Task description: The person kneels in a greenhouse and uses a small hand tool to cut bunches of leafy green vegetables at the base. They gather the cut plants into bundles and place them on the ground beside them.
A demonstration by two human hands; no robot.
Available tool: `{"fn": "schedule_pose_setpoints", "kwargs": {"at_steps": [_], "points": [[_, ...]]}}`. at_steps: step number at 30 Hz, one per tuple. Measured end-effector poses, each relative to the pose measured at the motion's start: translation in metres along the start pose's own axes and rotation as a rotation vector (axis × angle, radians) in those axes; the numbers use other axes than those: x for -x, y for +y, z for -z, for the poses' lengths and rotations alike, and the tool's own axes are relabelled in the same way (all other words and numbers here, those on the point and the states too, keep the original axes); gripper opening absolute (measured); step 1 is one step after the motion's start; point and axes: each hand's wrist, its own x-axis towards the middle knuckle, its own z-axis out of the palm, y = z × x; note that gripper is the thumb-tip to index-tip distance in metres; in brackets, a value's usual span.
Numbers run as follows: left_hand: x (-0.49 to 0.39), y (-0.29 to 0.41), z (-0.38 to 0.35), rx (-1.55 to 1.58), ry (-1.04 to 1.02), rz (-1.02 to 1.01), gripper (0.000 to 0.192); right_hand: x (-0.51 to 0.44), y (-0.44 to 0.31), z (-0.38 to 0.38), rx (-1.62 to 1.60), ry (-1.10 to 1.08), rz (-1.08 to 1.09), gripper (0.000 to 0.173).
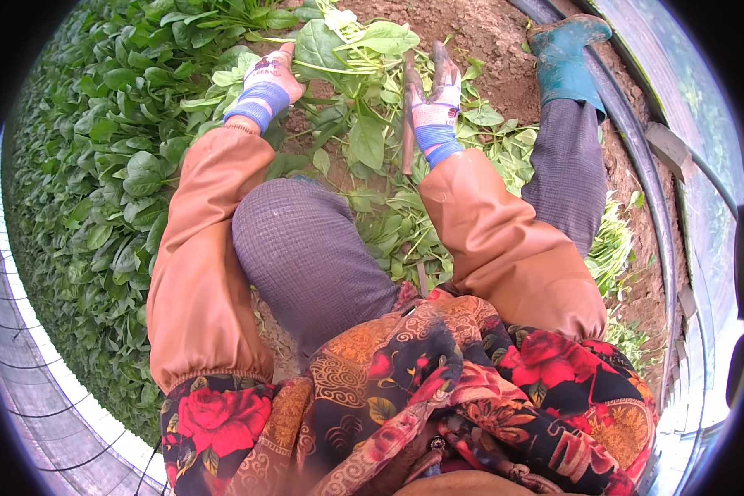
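Note:
My left hand [274, 77], in a light glove with a blue cuff, is closed around leafy green stems, its fingertips hidden by a broad leaf. The bunch of leafy greens [347, 53] spreads from it toward the right, with a pale part at its top. My right hand [435, 93], in a similar glove with soiled fingers, is at the right of the bunch. A wooden handle [408, 133] runs lengthwise between its thumb and fingers. The tool's far end cannot be made out. Loose leaves [403, 229] lie on the soil below both hands.
A dense bed of leafy plants [99, 186] fills the left side. My bent knee [310, 248] is near the middle. A teal boot [567, 59] rests by a dark hose [642, 142] along the right edge. Cut greens [614, 248] lie beside my right leg, near plastic sheeting [700, 74].

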Motion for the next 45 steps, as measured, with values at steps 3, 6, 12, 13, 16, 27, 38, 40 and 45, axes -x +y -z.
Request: {"fn": "schedule_pose_setpoints", "kwargs": {"at_steps": [3,6,12,13,16,27,38,40,45], "points": [[0.013,0.012,0.039,0.051,0.118,0.011,0.08,-0.031,-0.064,0.0,-0.278,-0.072,-0.153,0.068],[0.027,0.024,0.078,0.155,0.178,-0.012,0.085,-0.054,-0.115,0.002,-1.094,0.111,-1.03,0.078],[0.06,0.051,0.106,0.201,0.252,-0.037,0.092,-0.048,-0.141,0.033,-0.407,-0.31,-0.374,0.077],[0.065,0.05,0.105,0.215,0.271,-0.039,0.092,-0.044,-0.143,0.038,0.015,-0.376,-0.071,0.076],[0.07,0.045,0.091,0.364,0.256,-0.018,0.09,-0.048,-0.135,0.06,-0.035,-0.444,-0.215,0.069],[0.096,0.031,0.071,0.579,0.185,0.026,0.084,-0.021,-0.179,0.081,0.682,-0.047,0.633,0.051],[0.099,0.031,0.07,0.622,0.131,0.023,0.102,-0.029,-0.181,0.028,0.703,-0.08,0.755,0.03],[0.096,0.026,0.069,0.645,0.111,-0.004,0.101,-0.041,-0.179,0.04,0.33,-0.299,0.717,0.036],[0.067,0.01,0.051,0.615,0.231,0.067,0.112,-0.059,-0.188,0.069,0.205,-0.489,0.851,0.044]]}}
